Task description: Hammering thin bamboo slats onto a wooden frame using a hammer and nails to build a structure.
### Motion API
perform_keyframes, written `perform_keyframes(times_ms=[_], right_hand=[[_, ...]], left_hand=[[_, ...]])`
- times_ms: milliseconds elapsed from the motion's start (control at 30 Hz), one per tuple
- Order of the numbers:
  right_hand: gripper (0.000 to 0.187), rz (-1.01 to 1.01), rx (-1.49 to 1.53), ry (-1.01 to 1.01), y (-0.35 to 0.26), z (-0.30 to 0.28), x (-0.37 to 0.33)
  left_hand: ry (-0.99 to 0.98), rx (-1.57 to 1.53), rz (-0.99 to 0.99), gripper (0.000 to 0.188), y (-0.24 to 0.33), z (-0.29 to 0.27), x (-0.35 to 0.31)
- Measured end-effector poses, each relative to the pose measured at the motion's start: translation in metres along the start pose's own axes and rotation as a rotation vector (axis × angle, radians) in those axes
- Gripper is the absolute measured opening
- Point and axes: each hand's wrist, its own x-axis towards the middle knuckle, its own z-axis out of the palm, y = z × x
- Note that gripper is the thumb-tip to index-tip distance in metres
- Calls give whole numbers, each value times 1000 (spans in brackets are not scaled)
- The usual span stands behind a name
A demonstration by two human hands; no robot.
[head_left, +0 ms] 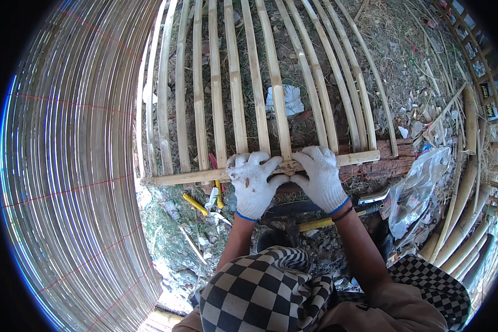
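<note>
A bamboo crosspiece (185,178) lies across the middle of the view, with several long, pale bamboo slats (233,83) running away from it, spaced side by side. My left hand (254,182), in a white knit glove with a blue cuff edge, has its fingers bent over the crosspiece near its middle. Just to the right, my right hand (321,178) in a matching glove grips the same piece. Both thumbs point inward toward each other at one slat's near end. The undersides of the fingers are hidden.
A reddish-brown timber (393,157) lies beneath the right end. Yellow-handled tools (195,205) rest on the littered ground. A bamboo-strip screen (77,149) tied with red string stands at left. Clear plastic (418,191) and bamboo poles (463,235) lie at right.
</note>
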Motion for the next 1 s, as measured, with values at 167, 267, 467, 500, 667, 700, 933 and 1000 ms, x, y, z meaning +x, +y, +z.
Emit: perform_keyframes(times_ms=[167,267,467,500,667,700,933,1000], right_hand=[[52,2,-4,-21,0,-2,2],[53,22,-12,-40,1,-5,2],[56,17,5,-39,3,2,1],[56,15,6,-34,4,3,2],[56,-10,1,-21,6,4,-1],[56,-10,7,-25,6,4,-1],[51,-112,-164,-213,5,-72,1],[42,-148,-212,-303,26,-124,3]], left_hand=[[-46,26,1,43,2,-1,10],[-44,37,30,41,2,2,13],[-49,10,28,41,-4,0,13],[-47,6,13,41,-5,1,13],[-40,4,34,42,-7,-1,12],[-34,16,33,41,-7,-1,12],[-72,4,39,43,-6,2,11],[-70,10,50,43,-6,-4,12]])
